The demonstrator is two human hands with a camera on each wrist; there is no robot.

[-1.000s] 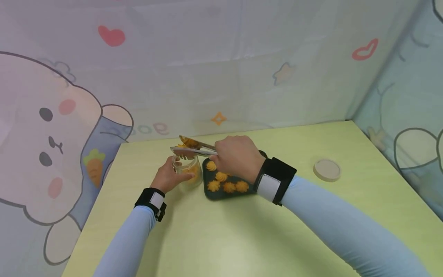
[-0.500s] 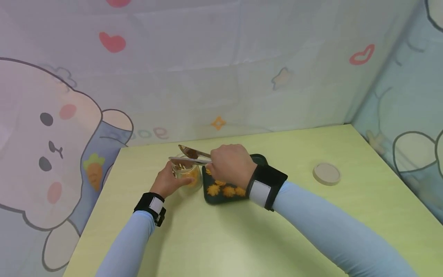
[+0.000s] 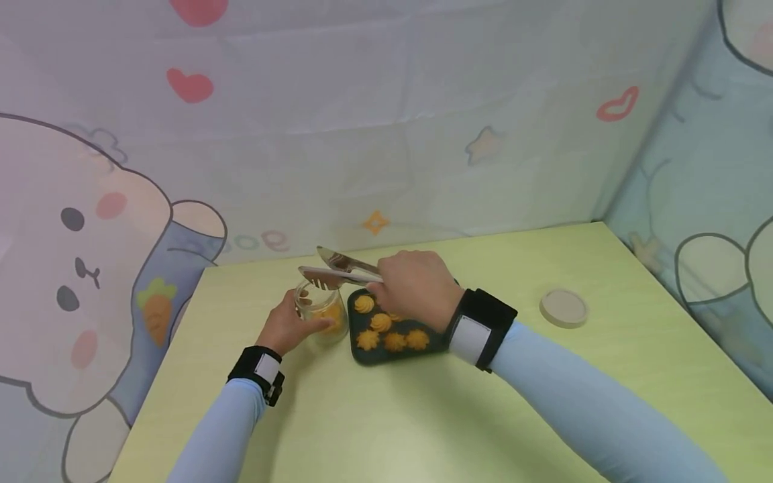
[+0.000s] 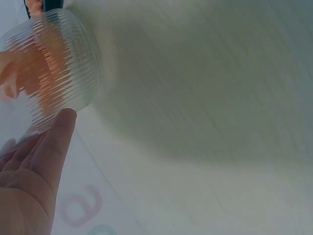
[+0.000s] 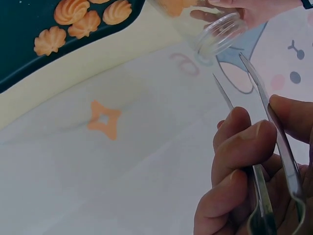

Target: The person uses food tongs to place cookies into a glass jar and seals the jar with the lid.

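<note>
My left hand point(image 3: 286, 327) grips a clear glass jar point(image 3: 333, 335) upright on the table, thumb across its near side. Ribbed glass and orange-yellow piped cookies point(image 4: 46, 68) inside the jar show in the left wrist view. Metal tongs point(image 3: 329, 276) are held in my right hand point(image 3: 417, 285), their tips spread just above the jar's open mouth. Nothing sits between the tips of the tongs in the right wrist view. Right of the jar lies a dark green tray point(image 3: 386, 357) bearing several piped cookies point(image 3: 380, 323); my right hand hides part of it.
A round beige lid point(image 3: 563, 307) lies on the right part of the yellow table point(image 3: 362, 429). Behind the table's far edge hangs a printed cloth backdrop point(image 3: 410, 174), with another side of it at the right.
A cookie between the tongs one second ago is gone from them. The tongs dipped to the jar's mouth, then rose slightly with their tips spread. My left hand stays on the jar.
</note>
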